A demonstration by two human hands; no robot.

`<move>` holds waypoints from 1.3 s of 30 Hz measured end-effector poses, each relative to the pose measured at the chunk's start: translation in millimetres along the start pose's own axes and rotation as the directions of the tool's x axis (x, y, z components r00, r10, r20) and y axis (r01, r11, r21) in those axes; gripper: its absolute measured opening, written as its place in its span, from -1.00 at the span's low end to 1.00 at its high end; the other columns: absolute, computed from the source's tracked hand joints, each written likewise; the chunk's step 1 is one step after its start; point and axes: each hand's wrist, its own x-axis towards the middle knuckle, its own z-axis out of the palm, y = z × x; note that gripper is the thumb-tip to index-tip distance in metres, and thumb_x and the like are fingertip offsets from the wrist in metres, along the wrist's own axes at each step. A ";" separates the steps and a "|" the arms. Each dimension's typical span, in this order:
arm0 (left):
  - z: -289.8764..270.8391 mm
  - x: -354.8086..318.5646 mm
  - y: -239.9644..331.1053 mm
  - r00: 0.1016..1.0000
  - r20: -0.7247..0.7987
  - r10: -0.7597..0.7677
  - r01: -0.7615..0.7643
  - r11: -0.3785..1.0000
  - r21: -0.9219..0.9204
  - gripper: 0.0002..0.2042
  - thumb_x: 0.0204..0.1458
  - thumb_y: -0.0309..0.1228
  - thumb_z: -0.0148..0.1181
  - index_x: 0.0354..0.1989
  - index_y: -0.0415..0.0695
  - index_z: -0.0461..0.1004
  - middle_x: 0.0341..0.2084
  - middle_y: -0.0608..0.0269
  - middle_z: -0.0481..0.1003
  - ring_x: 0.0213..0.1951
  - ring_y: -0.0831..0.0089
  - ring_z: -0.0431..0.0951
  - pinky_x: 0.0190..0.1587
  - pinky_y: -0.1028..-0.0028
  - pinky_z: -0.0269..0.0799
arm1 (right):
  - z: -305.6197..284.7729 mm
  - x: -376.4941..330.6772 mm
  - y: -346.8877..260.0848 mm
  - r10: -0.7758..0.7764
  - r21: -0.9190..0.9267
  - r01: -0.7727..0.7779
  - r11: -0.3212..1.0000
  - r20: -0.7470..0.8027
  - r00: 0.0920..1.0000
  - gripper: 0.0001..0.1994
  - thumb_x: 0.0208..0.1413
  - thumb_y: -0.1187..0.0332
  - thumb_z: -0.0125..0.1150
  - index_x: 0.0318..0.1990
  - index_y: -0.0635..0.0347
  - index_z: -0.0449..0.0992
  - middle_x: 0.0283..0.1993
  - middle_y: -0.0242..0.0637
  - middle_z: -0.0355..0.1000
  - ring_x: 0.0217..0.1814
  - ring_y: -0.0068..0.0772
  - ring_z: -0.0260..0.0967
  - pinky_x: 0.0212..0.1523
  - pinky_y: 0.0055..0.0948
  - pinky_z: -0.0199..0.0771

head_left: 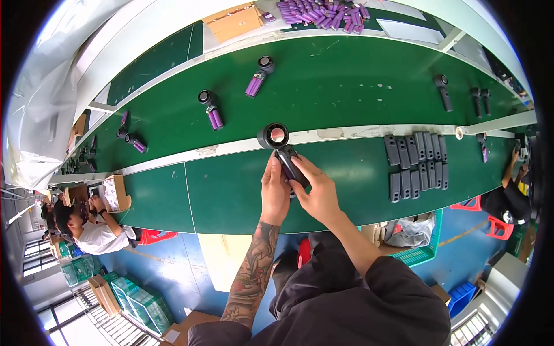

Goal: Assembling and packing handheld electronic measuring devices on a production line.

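A dark handheld fan [273,136] with a round head is between my two hands, over the near part of the green bench. My left hand [274,193] is closed around the left side of its handle, where a bit of purple shows. On the right side, my right hand [319,196] presses a black handle cover [293,167] against the handle with fingers and thumb. To the right, black handle covers [412,151] lie in two rows. Unfinished fans with bare purple battery cells rest beyond the divider, one fan [210,108] left of centre and another fan [259,75] farther back.
A white divider strip [231,149] crosses the green bench [156,193]. Purple battery cells [326,14] are heaped on the upper shelf. Covered fans, including one fan [443,92], lie at the far right. A green crate [424,254] stands below. Co-workers sit at both ends, one person [98,233] left.
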 end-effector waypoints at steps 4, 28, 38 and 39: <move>5.5 -6.6 3.2 1.000 0.002 -0.027 0.027 0.996 -0.087 -0.55 0.35 -0.26 -0.03 0.33 -0.20 0.22 0.02 0.12 0.50 0.00 0.46 0.49 0.02 0.52 0.43 | 3.8 -3.4 -4.1 -0.041 -0.227 0.039 0.973 0.000 0.999 -0.43 -0.02 0.50 0.27 0.24 0.12 0.40 0.20 -0.14 0.44 0.03 -0.11 0.49 0.03 -0.37 0.49; 2.4 34.8 -12.5 0.977 0.204 0.063 -0.193 0.665 0.722 -0.55 0.03 -0.32 0.34 0.03 -0.26 0.35 -0.17 0.02 0.51 -0.18 0.27 0.53 -0.08 0.38 0.44 | -6.1 16.7 23.5 0.276 -0.074 -0.272 0.959 0.051 0.960 -0.54 0.02 0.52 0.21 0.14 0.20 0.37 -0.24 -0.17 0.53 -0.42 -0.21 0.50 -0.42 -0.29 0.42; -56.6 235.6 -11.7 0.687 0.427 0.588 -0.337 -0.262 0.904 -0.40 0.07 -0.22 0.19 0.25 -0.21 0.20 0.13 -0.11 0.28 0.03 -0.08 0.40 0.03 0.09 0.39 | -52.1 29.6 104.7 0.587 0.770 -0.612 0.181 0.414 0.695 -0.70 0.25 0.42 0.15 0.06 0.41 0.38 -0.26 -0.18 0.46 -0.31 -0.38 0.47 -0.25 -0.50 0.52; -69.5 258.8 -0.1 0.640 0.474 0.605 -0.322 -0.350 0.880 -0.42 0.07 -0.22 0.19 0.24 -0.20 0.21 0.10 -0.11 0.30 0.03 -0.07 0.41 0.03 0.09 0.40 | -48.4 34.0 113.2 0.582 0.765 -0.616 0.187 0.419 0.697 -0.70 0.25 0.42 0.15 0.06 0.41 0.38 -0.26 -0.18 0.46 -0.31 -0.38 0.47 -0.25 -0.50 0.52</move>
